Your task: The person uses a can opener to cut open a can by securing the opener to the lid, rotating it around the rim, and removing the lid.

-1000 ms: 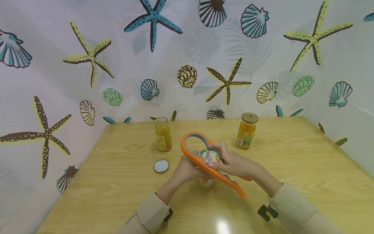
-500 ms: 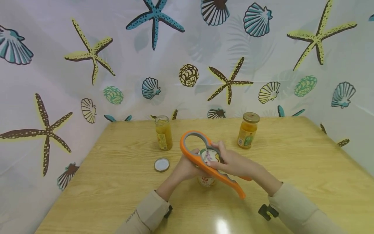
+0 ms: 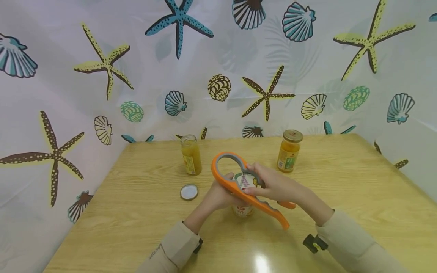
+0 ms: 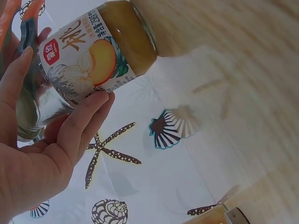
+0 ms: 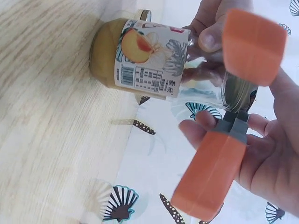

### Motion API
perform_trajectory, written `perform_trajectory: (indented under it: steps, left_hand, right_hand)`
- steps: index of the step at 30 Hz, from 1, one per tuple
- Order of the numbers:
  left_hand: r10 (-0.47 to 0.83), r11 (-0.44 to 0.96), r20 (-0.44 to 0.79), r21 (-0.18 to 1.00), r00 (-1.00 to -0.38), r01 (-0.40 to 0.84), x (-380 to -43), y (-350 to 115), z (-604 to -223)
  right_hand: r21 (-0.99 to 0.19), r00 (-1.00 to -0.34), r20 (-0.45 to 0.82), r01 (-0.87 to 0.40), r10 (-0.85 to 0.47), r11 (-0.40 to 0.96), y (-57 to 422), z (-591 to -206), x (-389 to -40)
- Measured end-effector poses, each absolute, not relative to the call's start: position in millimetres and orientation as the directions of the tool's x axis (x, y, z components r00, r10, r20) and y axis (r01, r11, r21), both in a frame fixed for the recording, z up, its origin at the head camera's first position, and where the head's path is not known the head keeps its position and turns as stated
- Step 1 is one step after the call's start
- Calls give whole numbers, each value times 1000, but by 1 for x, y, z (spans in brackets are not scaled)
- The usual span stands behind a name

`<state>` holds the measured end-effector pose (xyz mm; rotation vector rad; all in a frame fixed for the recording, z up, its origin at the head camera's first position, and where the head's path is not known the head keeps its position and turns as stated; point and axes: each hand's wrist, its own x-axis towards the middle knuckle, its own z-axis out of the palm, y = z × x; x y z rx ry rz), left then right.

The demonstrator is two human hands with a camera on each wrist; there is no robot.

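Observation:
A glass jar (image 4: 128, 35) of yellow-brown filling, its label showing a peach, stands on the table in front of me. My left hand (image 3: 220, 195) grips the jar's upper part from the left, as the left wrist view (image 4: 51, 154) shows close up. Around the jar's printed lid (image 3: 246, 181) lies an orange jar opener (image 3: 261, 204) with a grey inner lining. Its handles (image 5: 210, 175) are spread apart. My right hand (image 3: 274, 184) holds the opener at the lid, thumb on top and fingers on the far side. Parts of the lid are hidden by the opener and hand.
Behind to the left stands an uncapped jar (image 3: 192, 157) of yellow filling. A loose lid (image 3: 189, 192) lies upside down before it. A capped orange jar (image 3: 288, 153) is at the back right. Patterned cloth (image 3: 205, 76) rises behind the wooden table (image 3: 136, 227).
The opener and my right hand have shifted very slightly to the right, and the handle ends sit a little higher. The left hand keeps its grip on the jar.

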<state>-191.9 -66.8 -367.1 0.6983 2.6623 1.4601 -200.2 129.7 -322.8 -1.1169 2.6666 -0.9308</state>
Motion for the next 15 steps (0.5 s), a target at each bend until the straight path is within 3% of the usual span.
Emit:
perform_trajectory:
  steps: [15]
  left_hand:
    - [389, 470, 238, 780, -890, 413, -189, -66, -368]
  right_hand:
    - [-536, -749, -3, -557, -662, 634, 128, -328, -200]
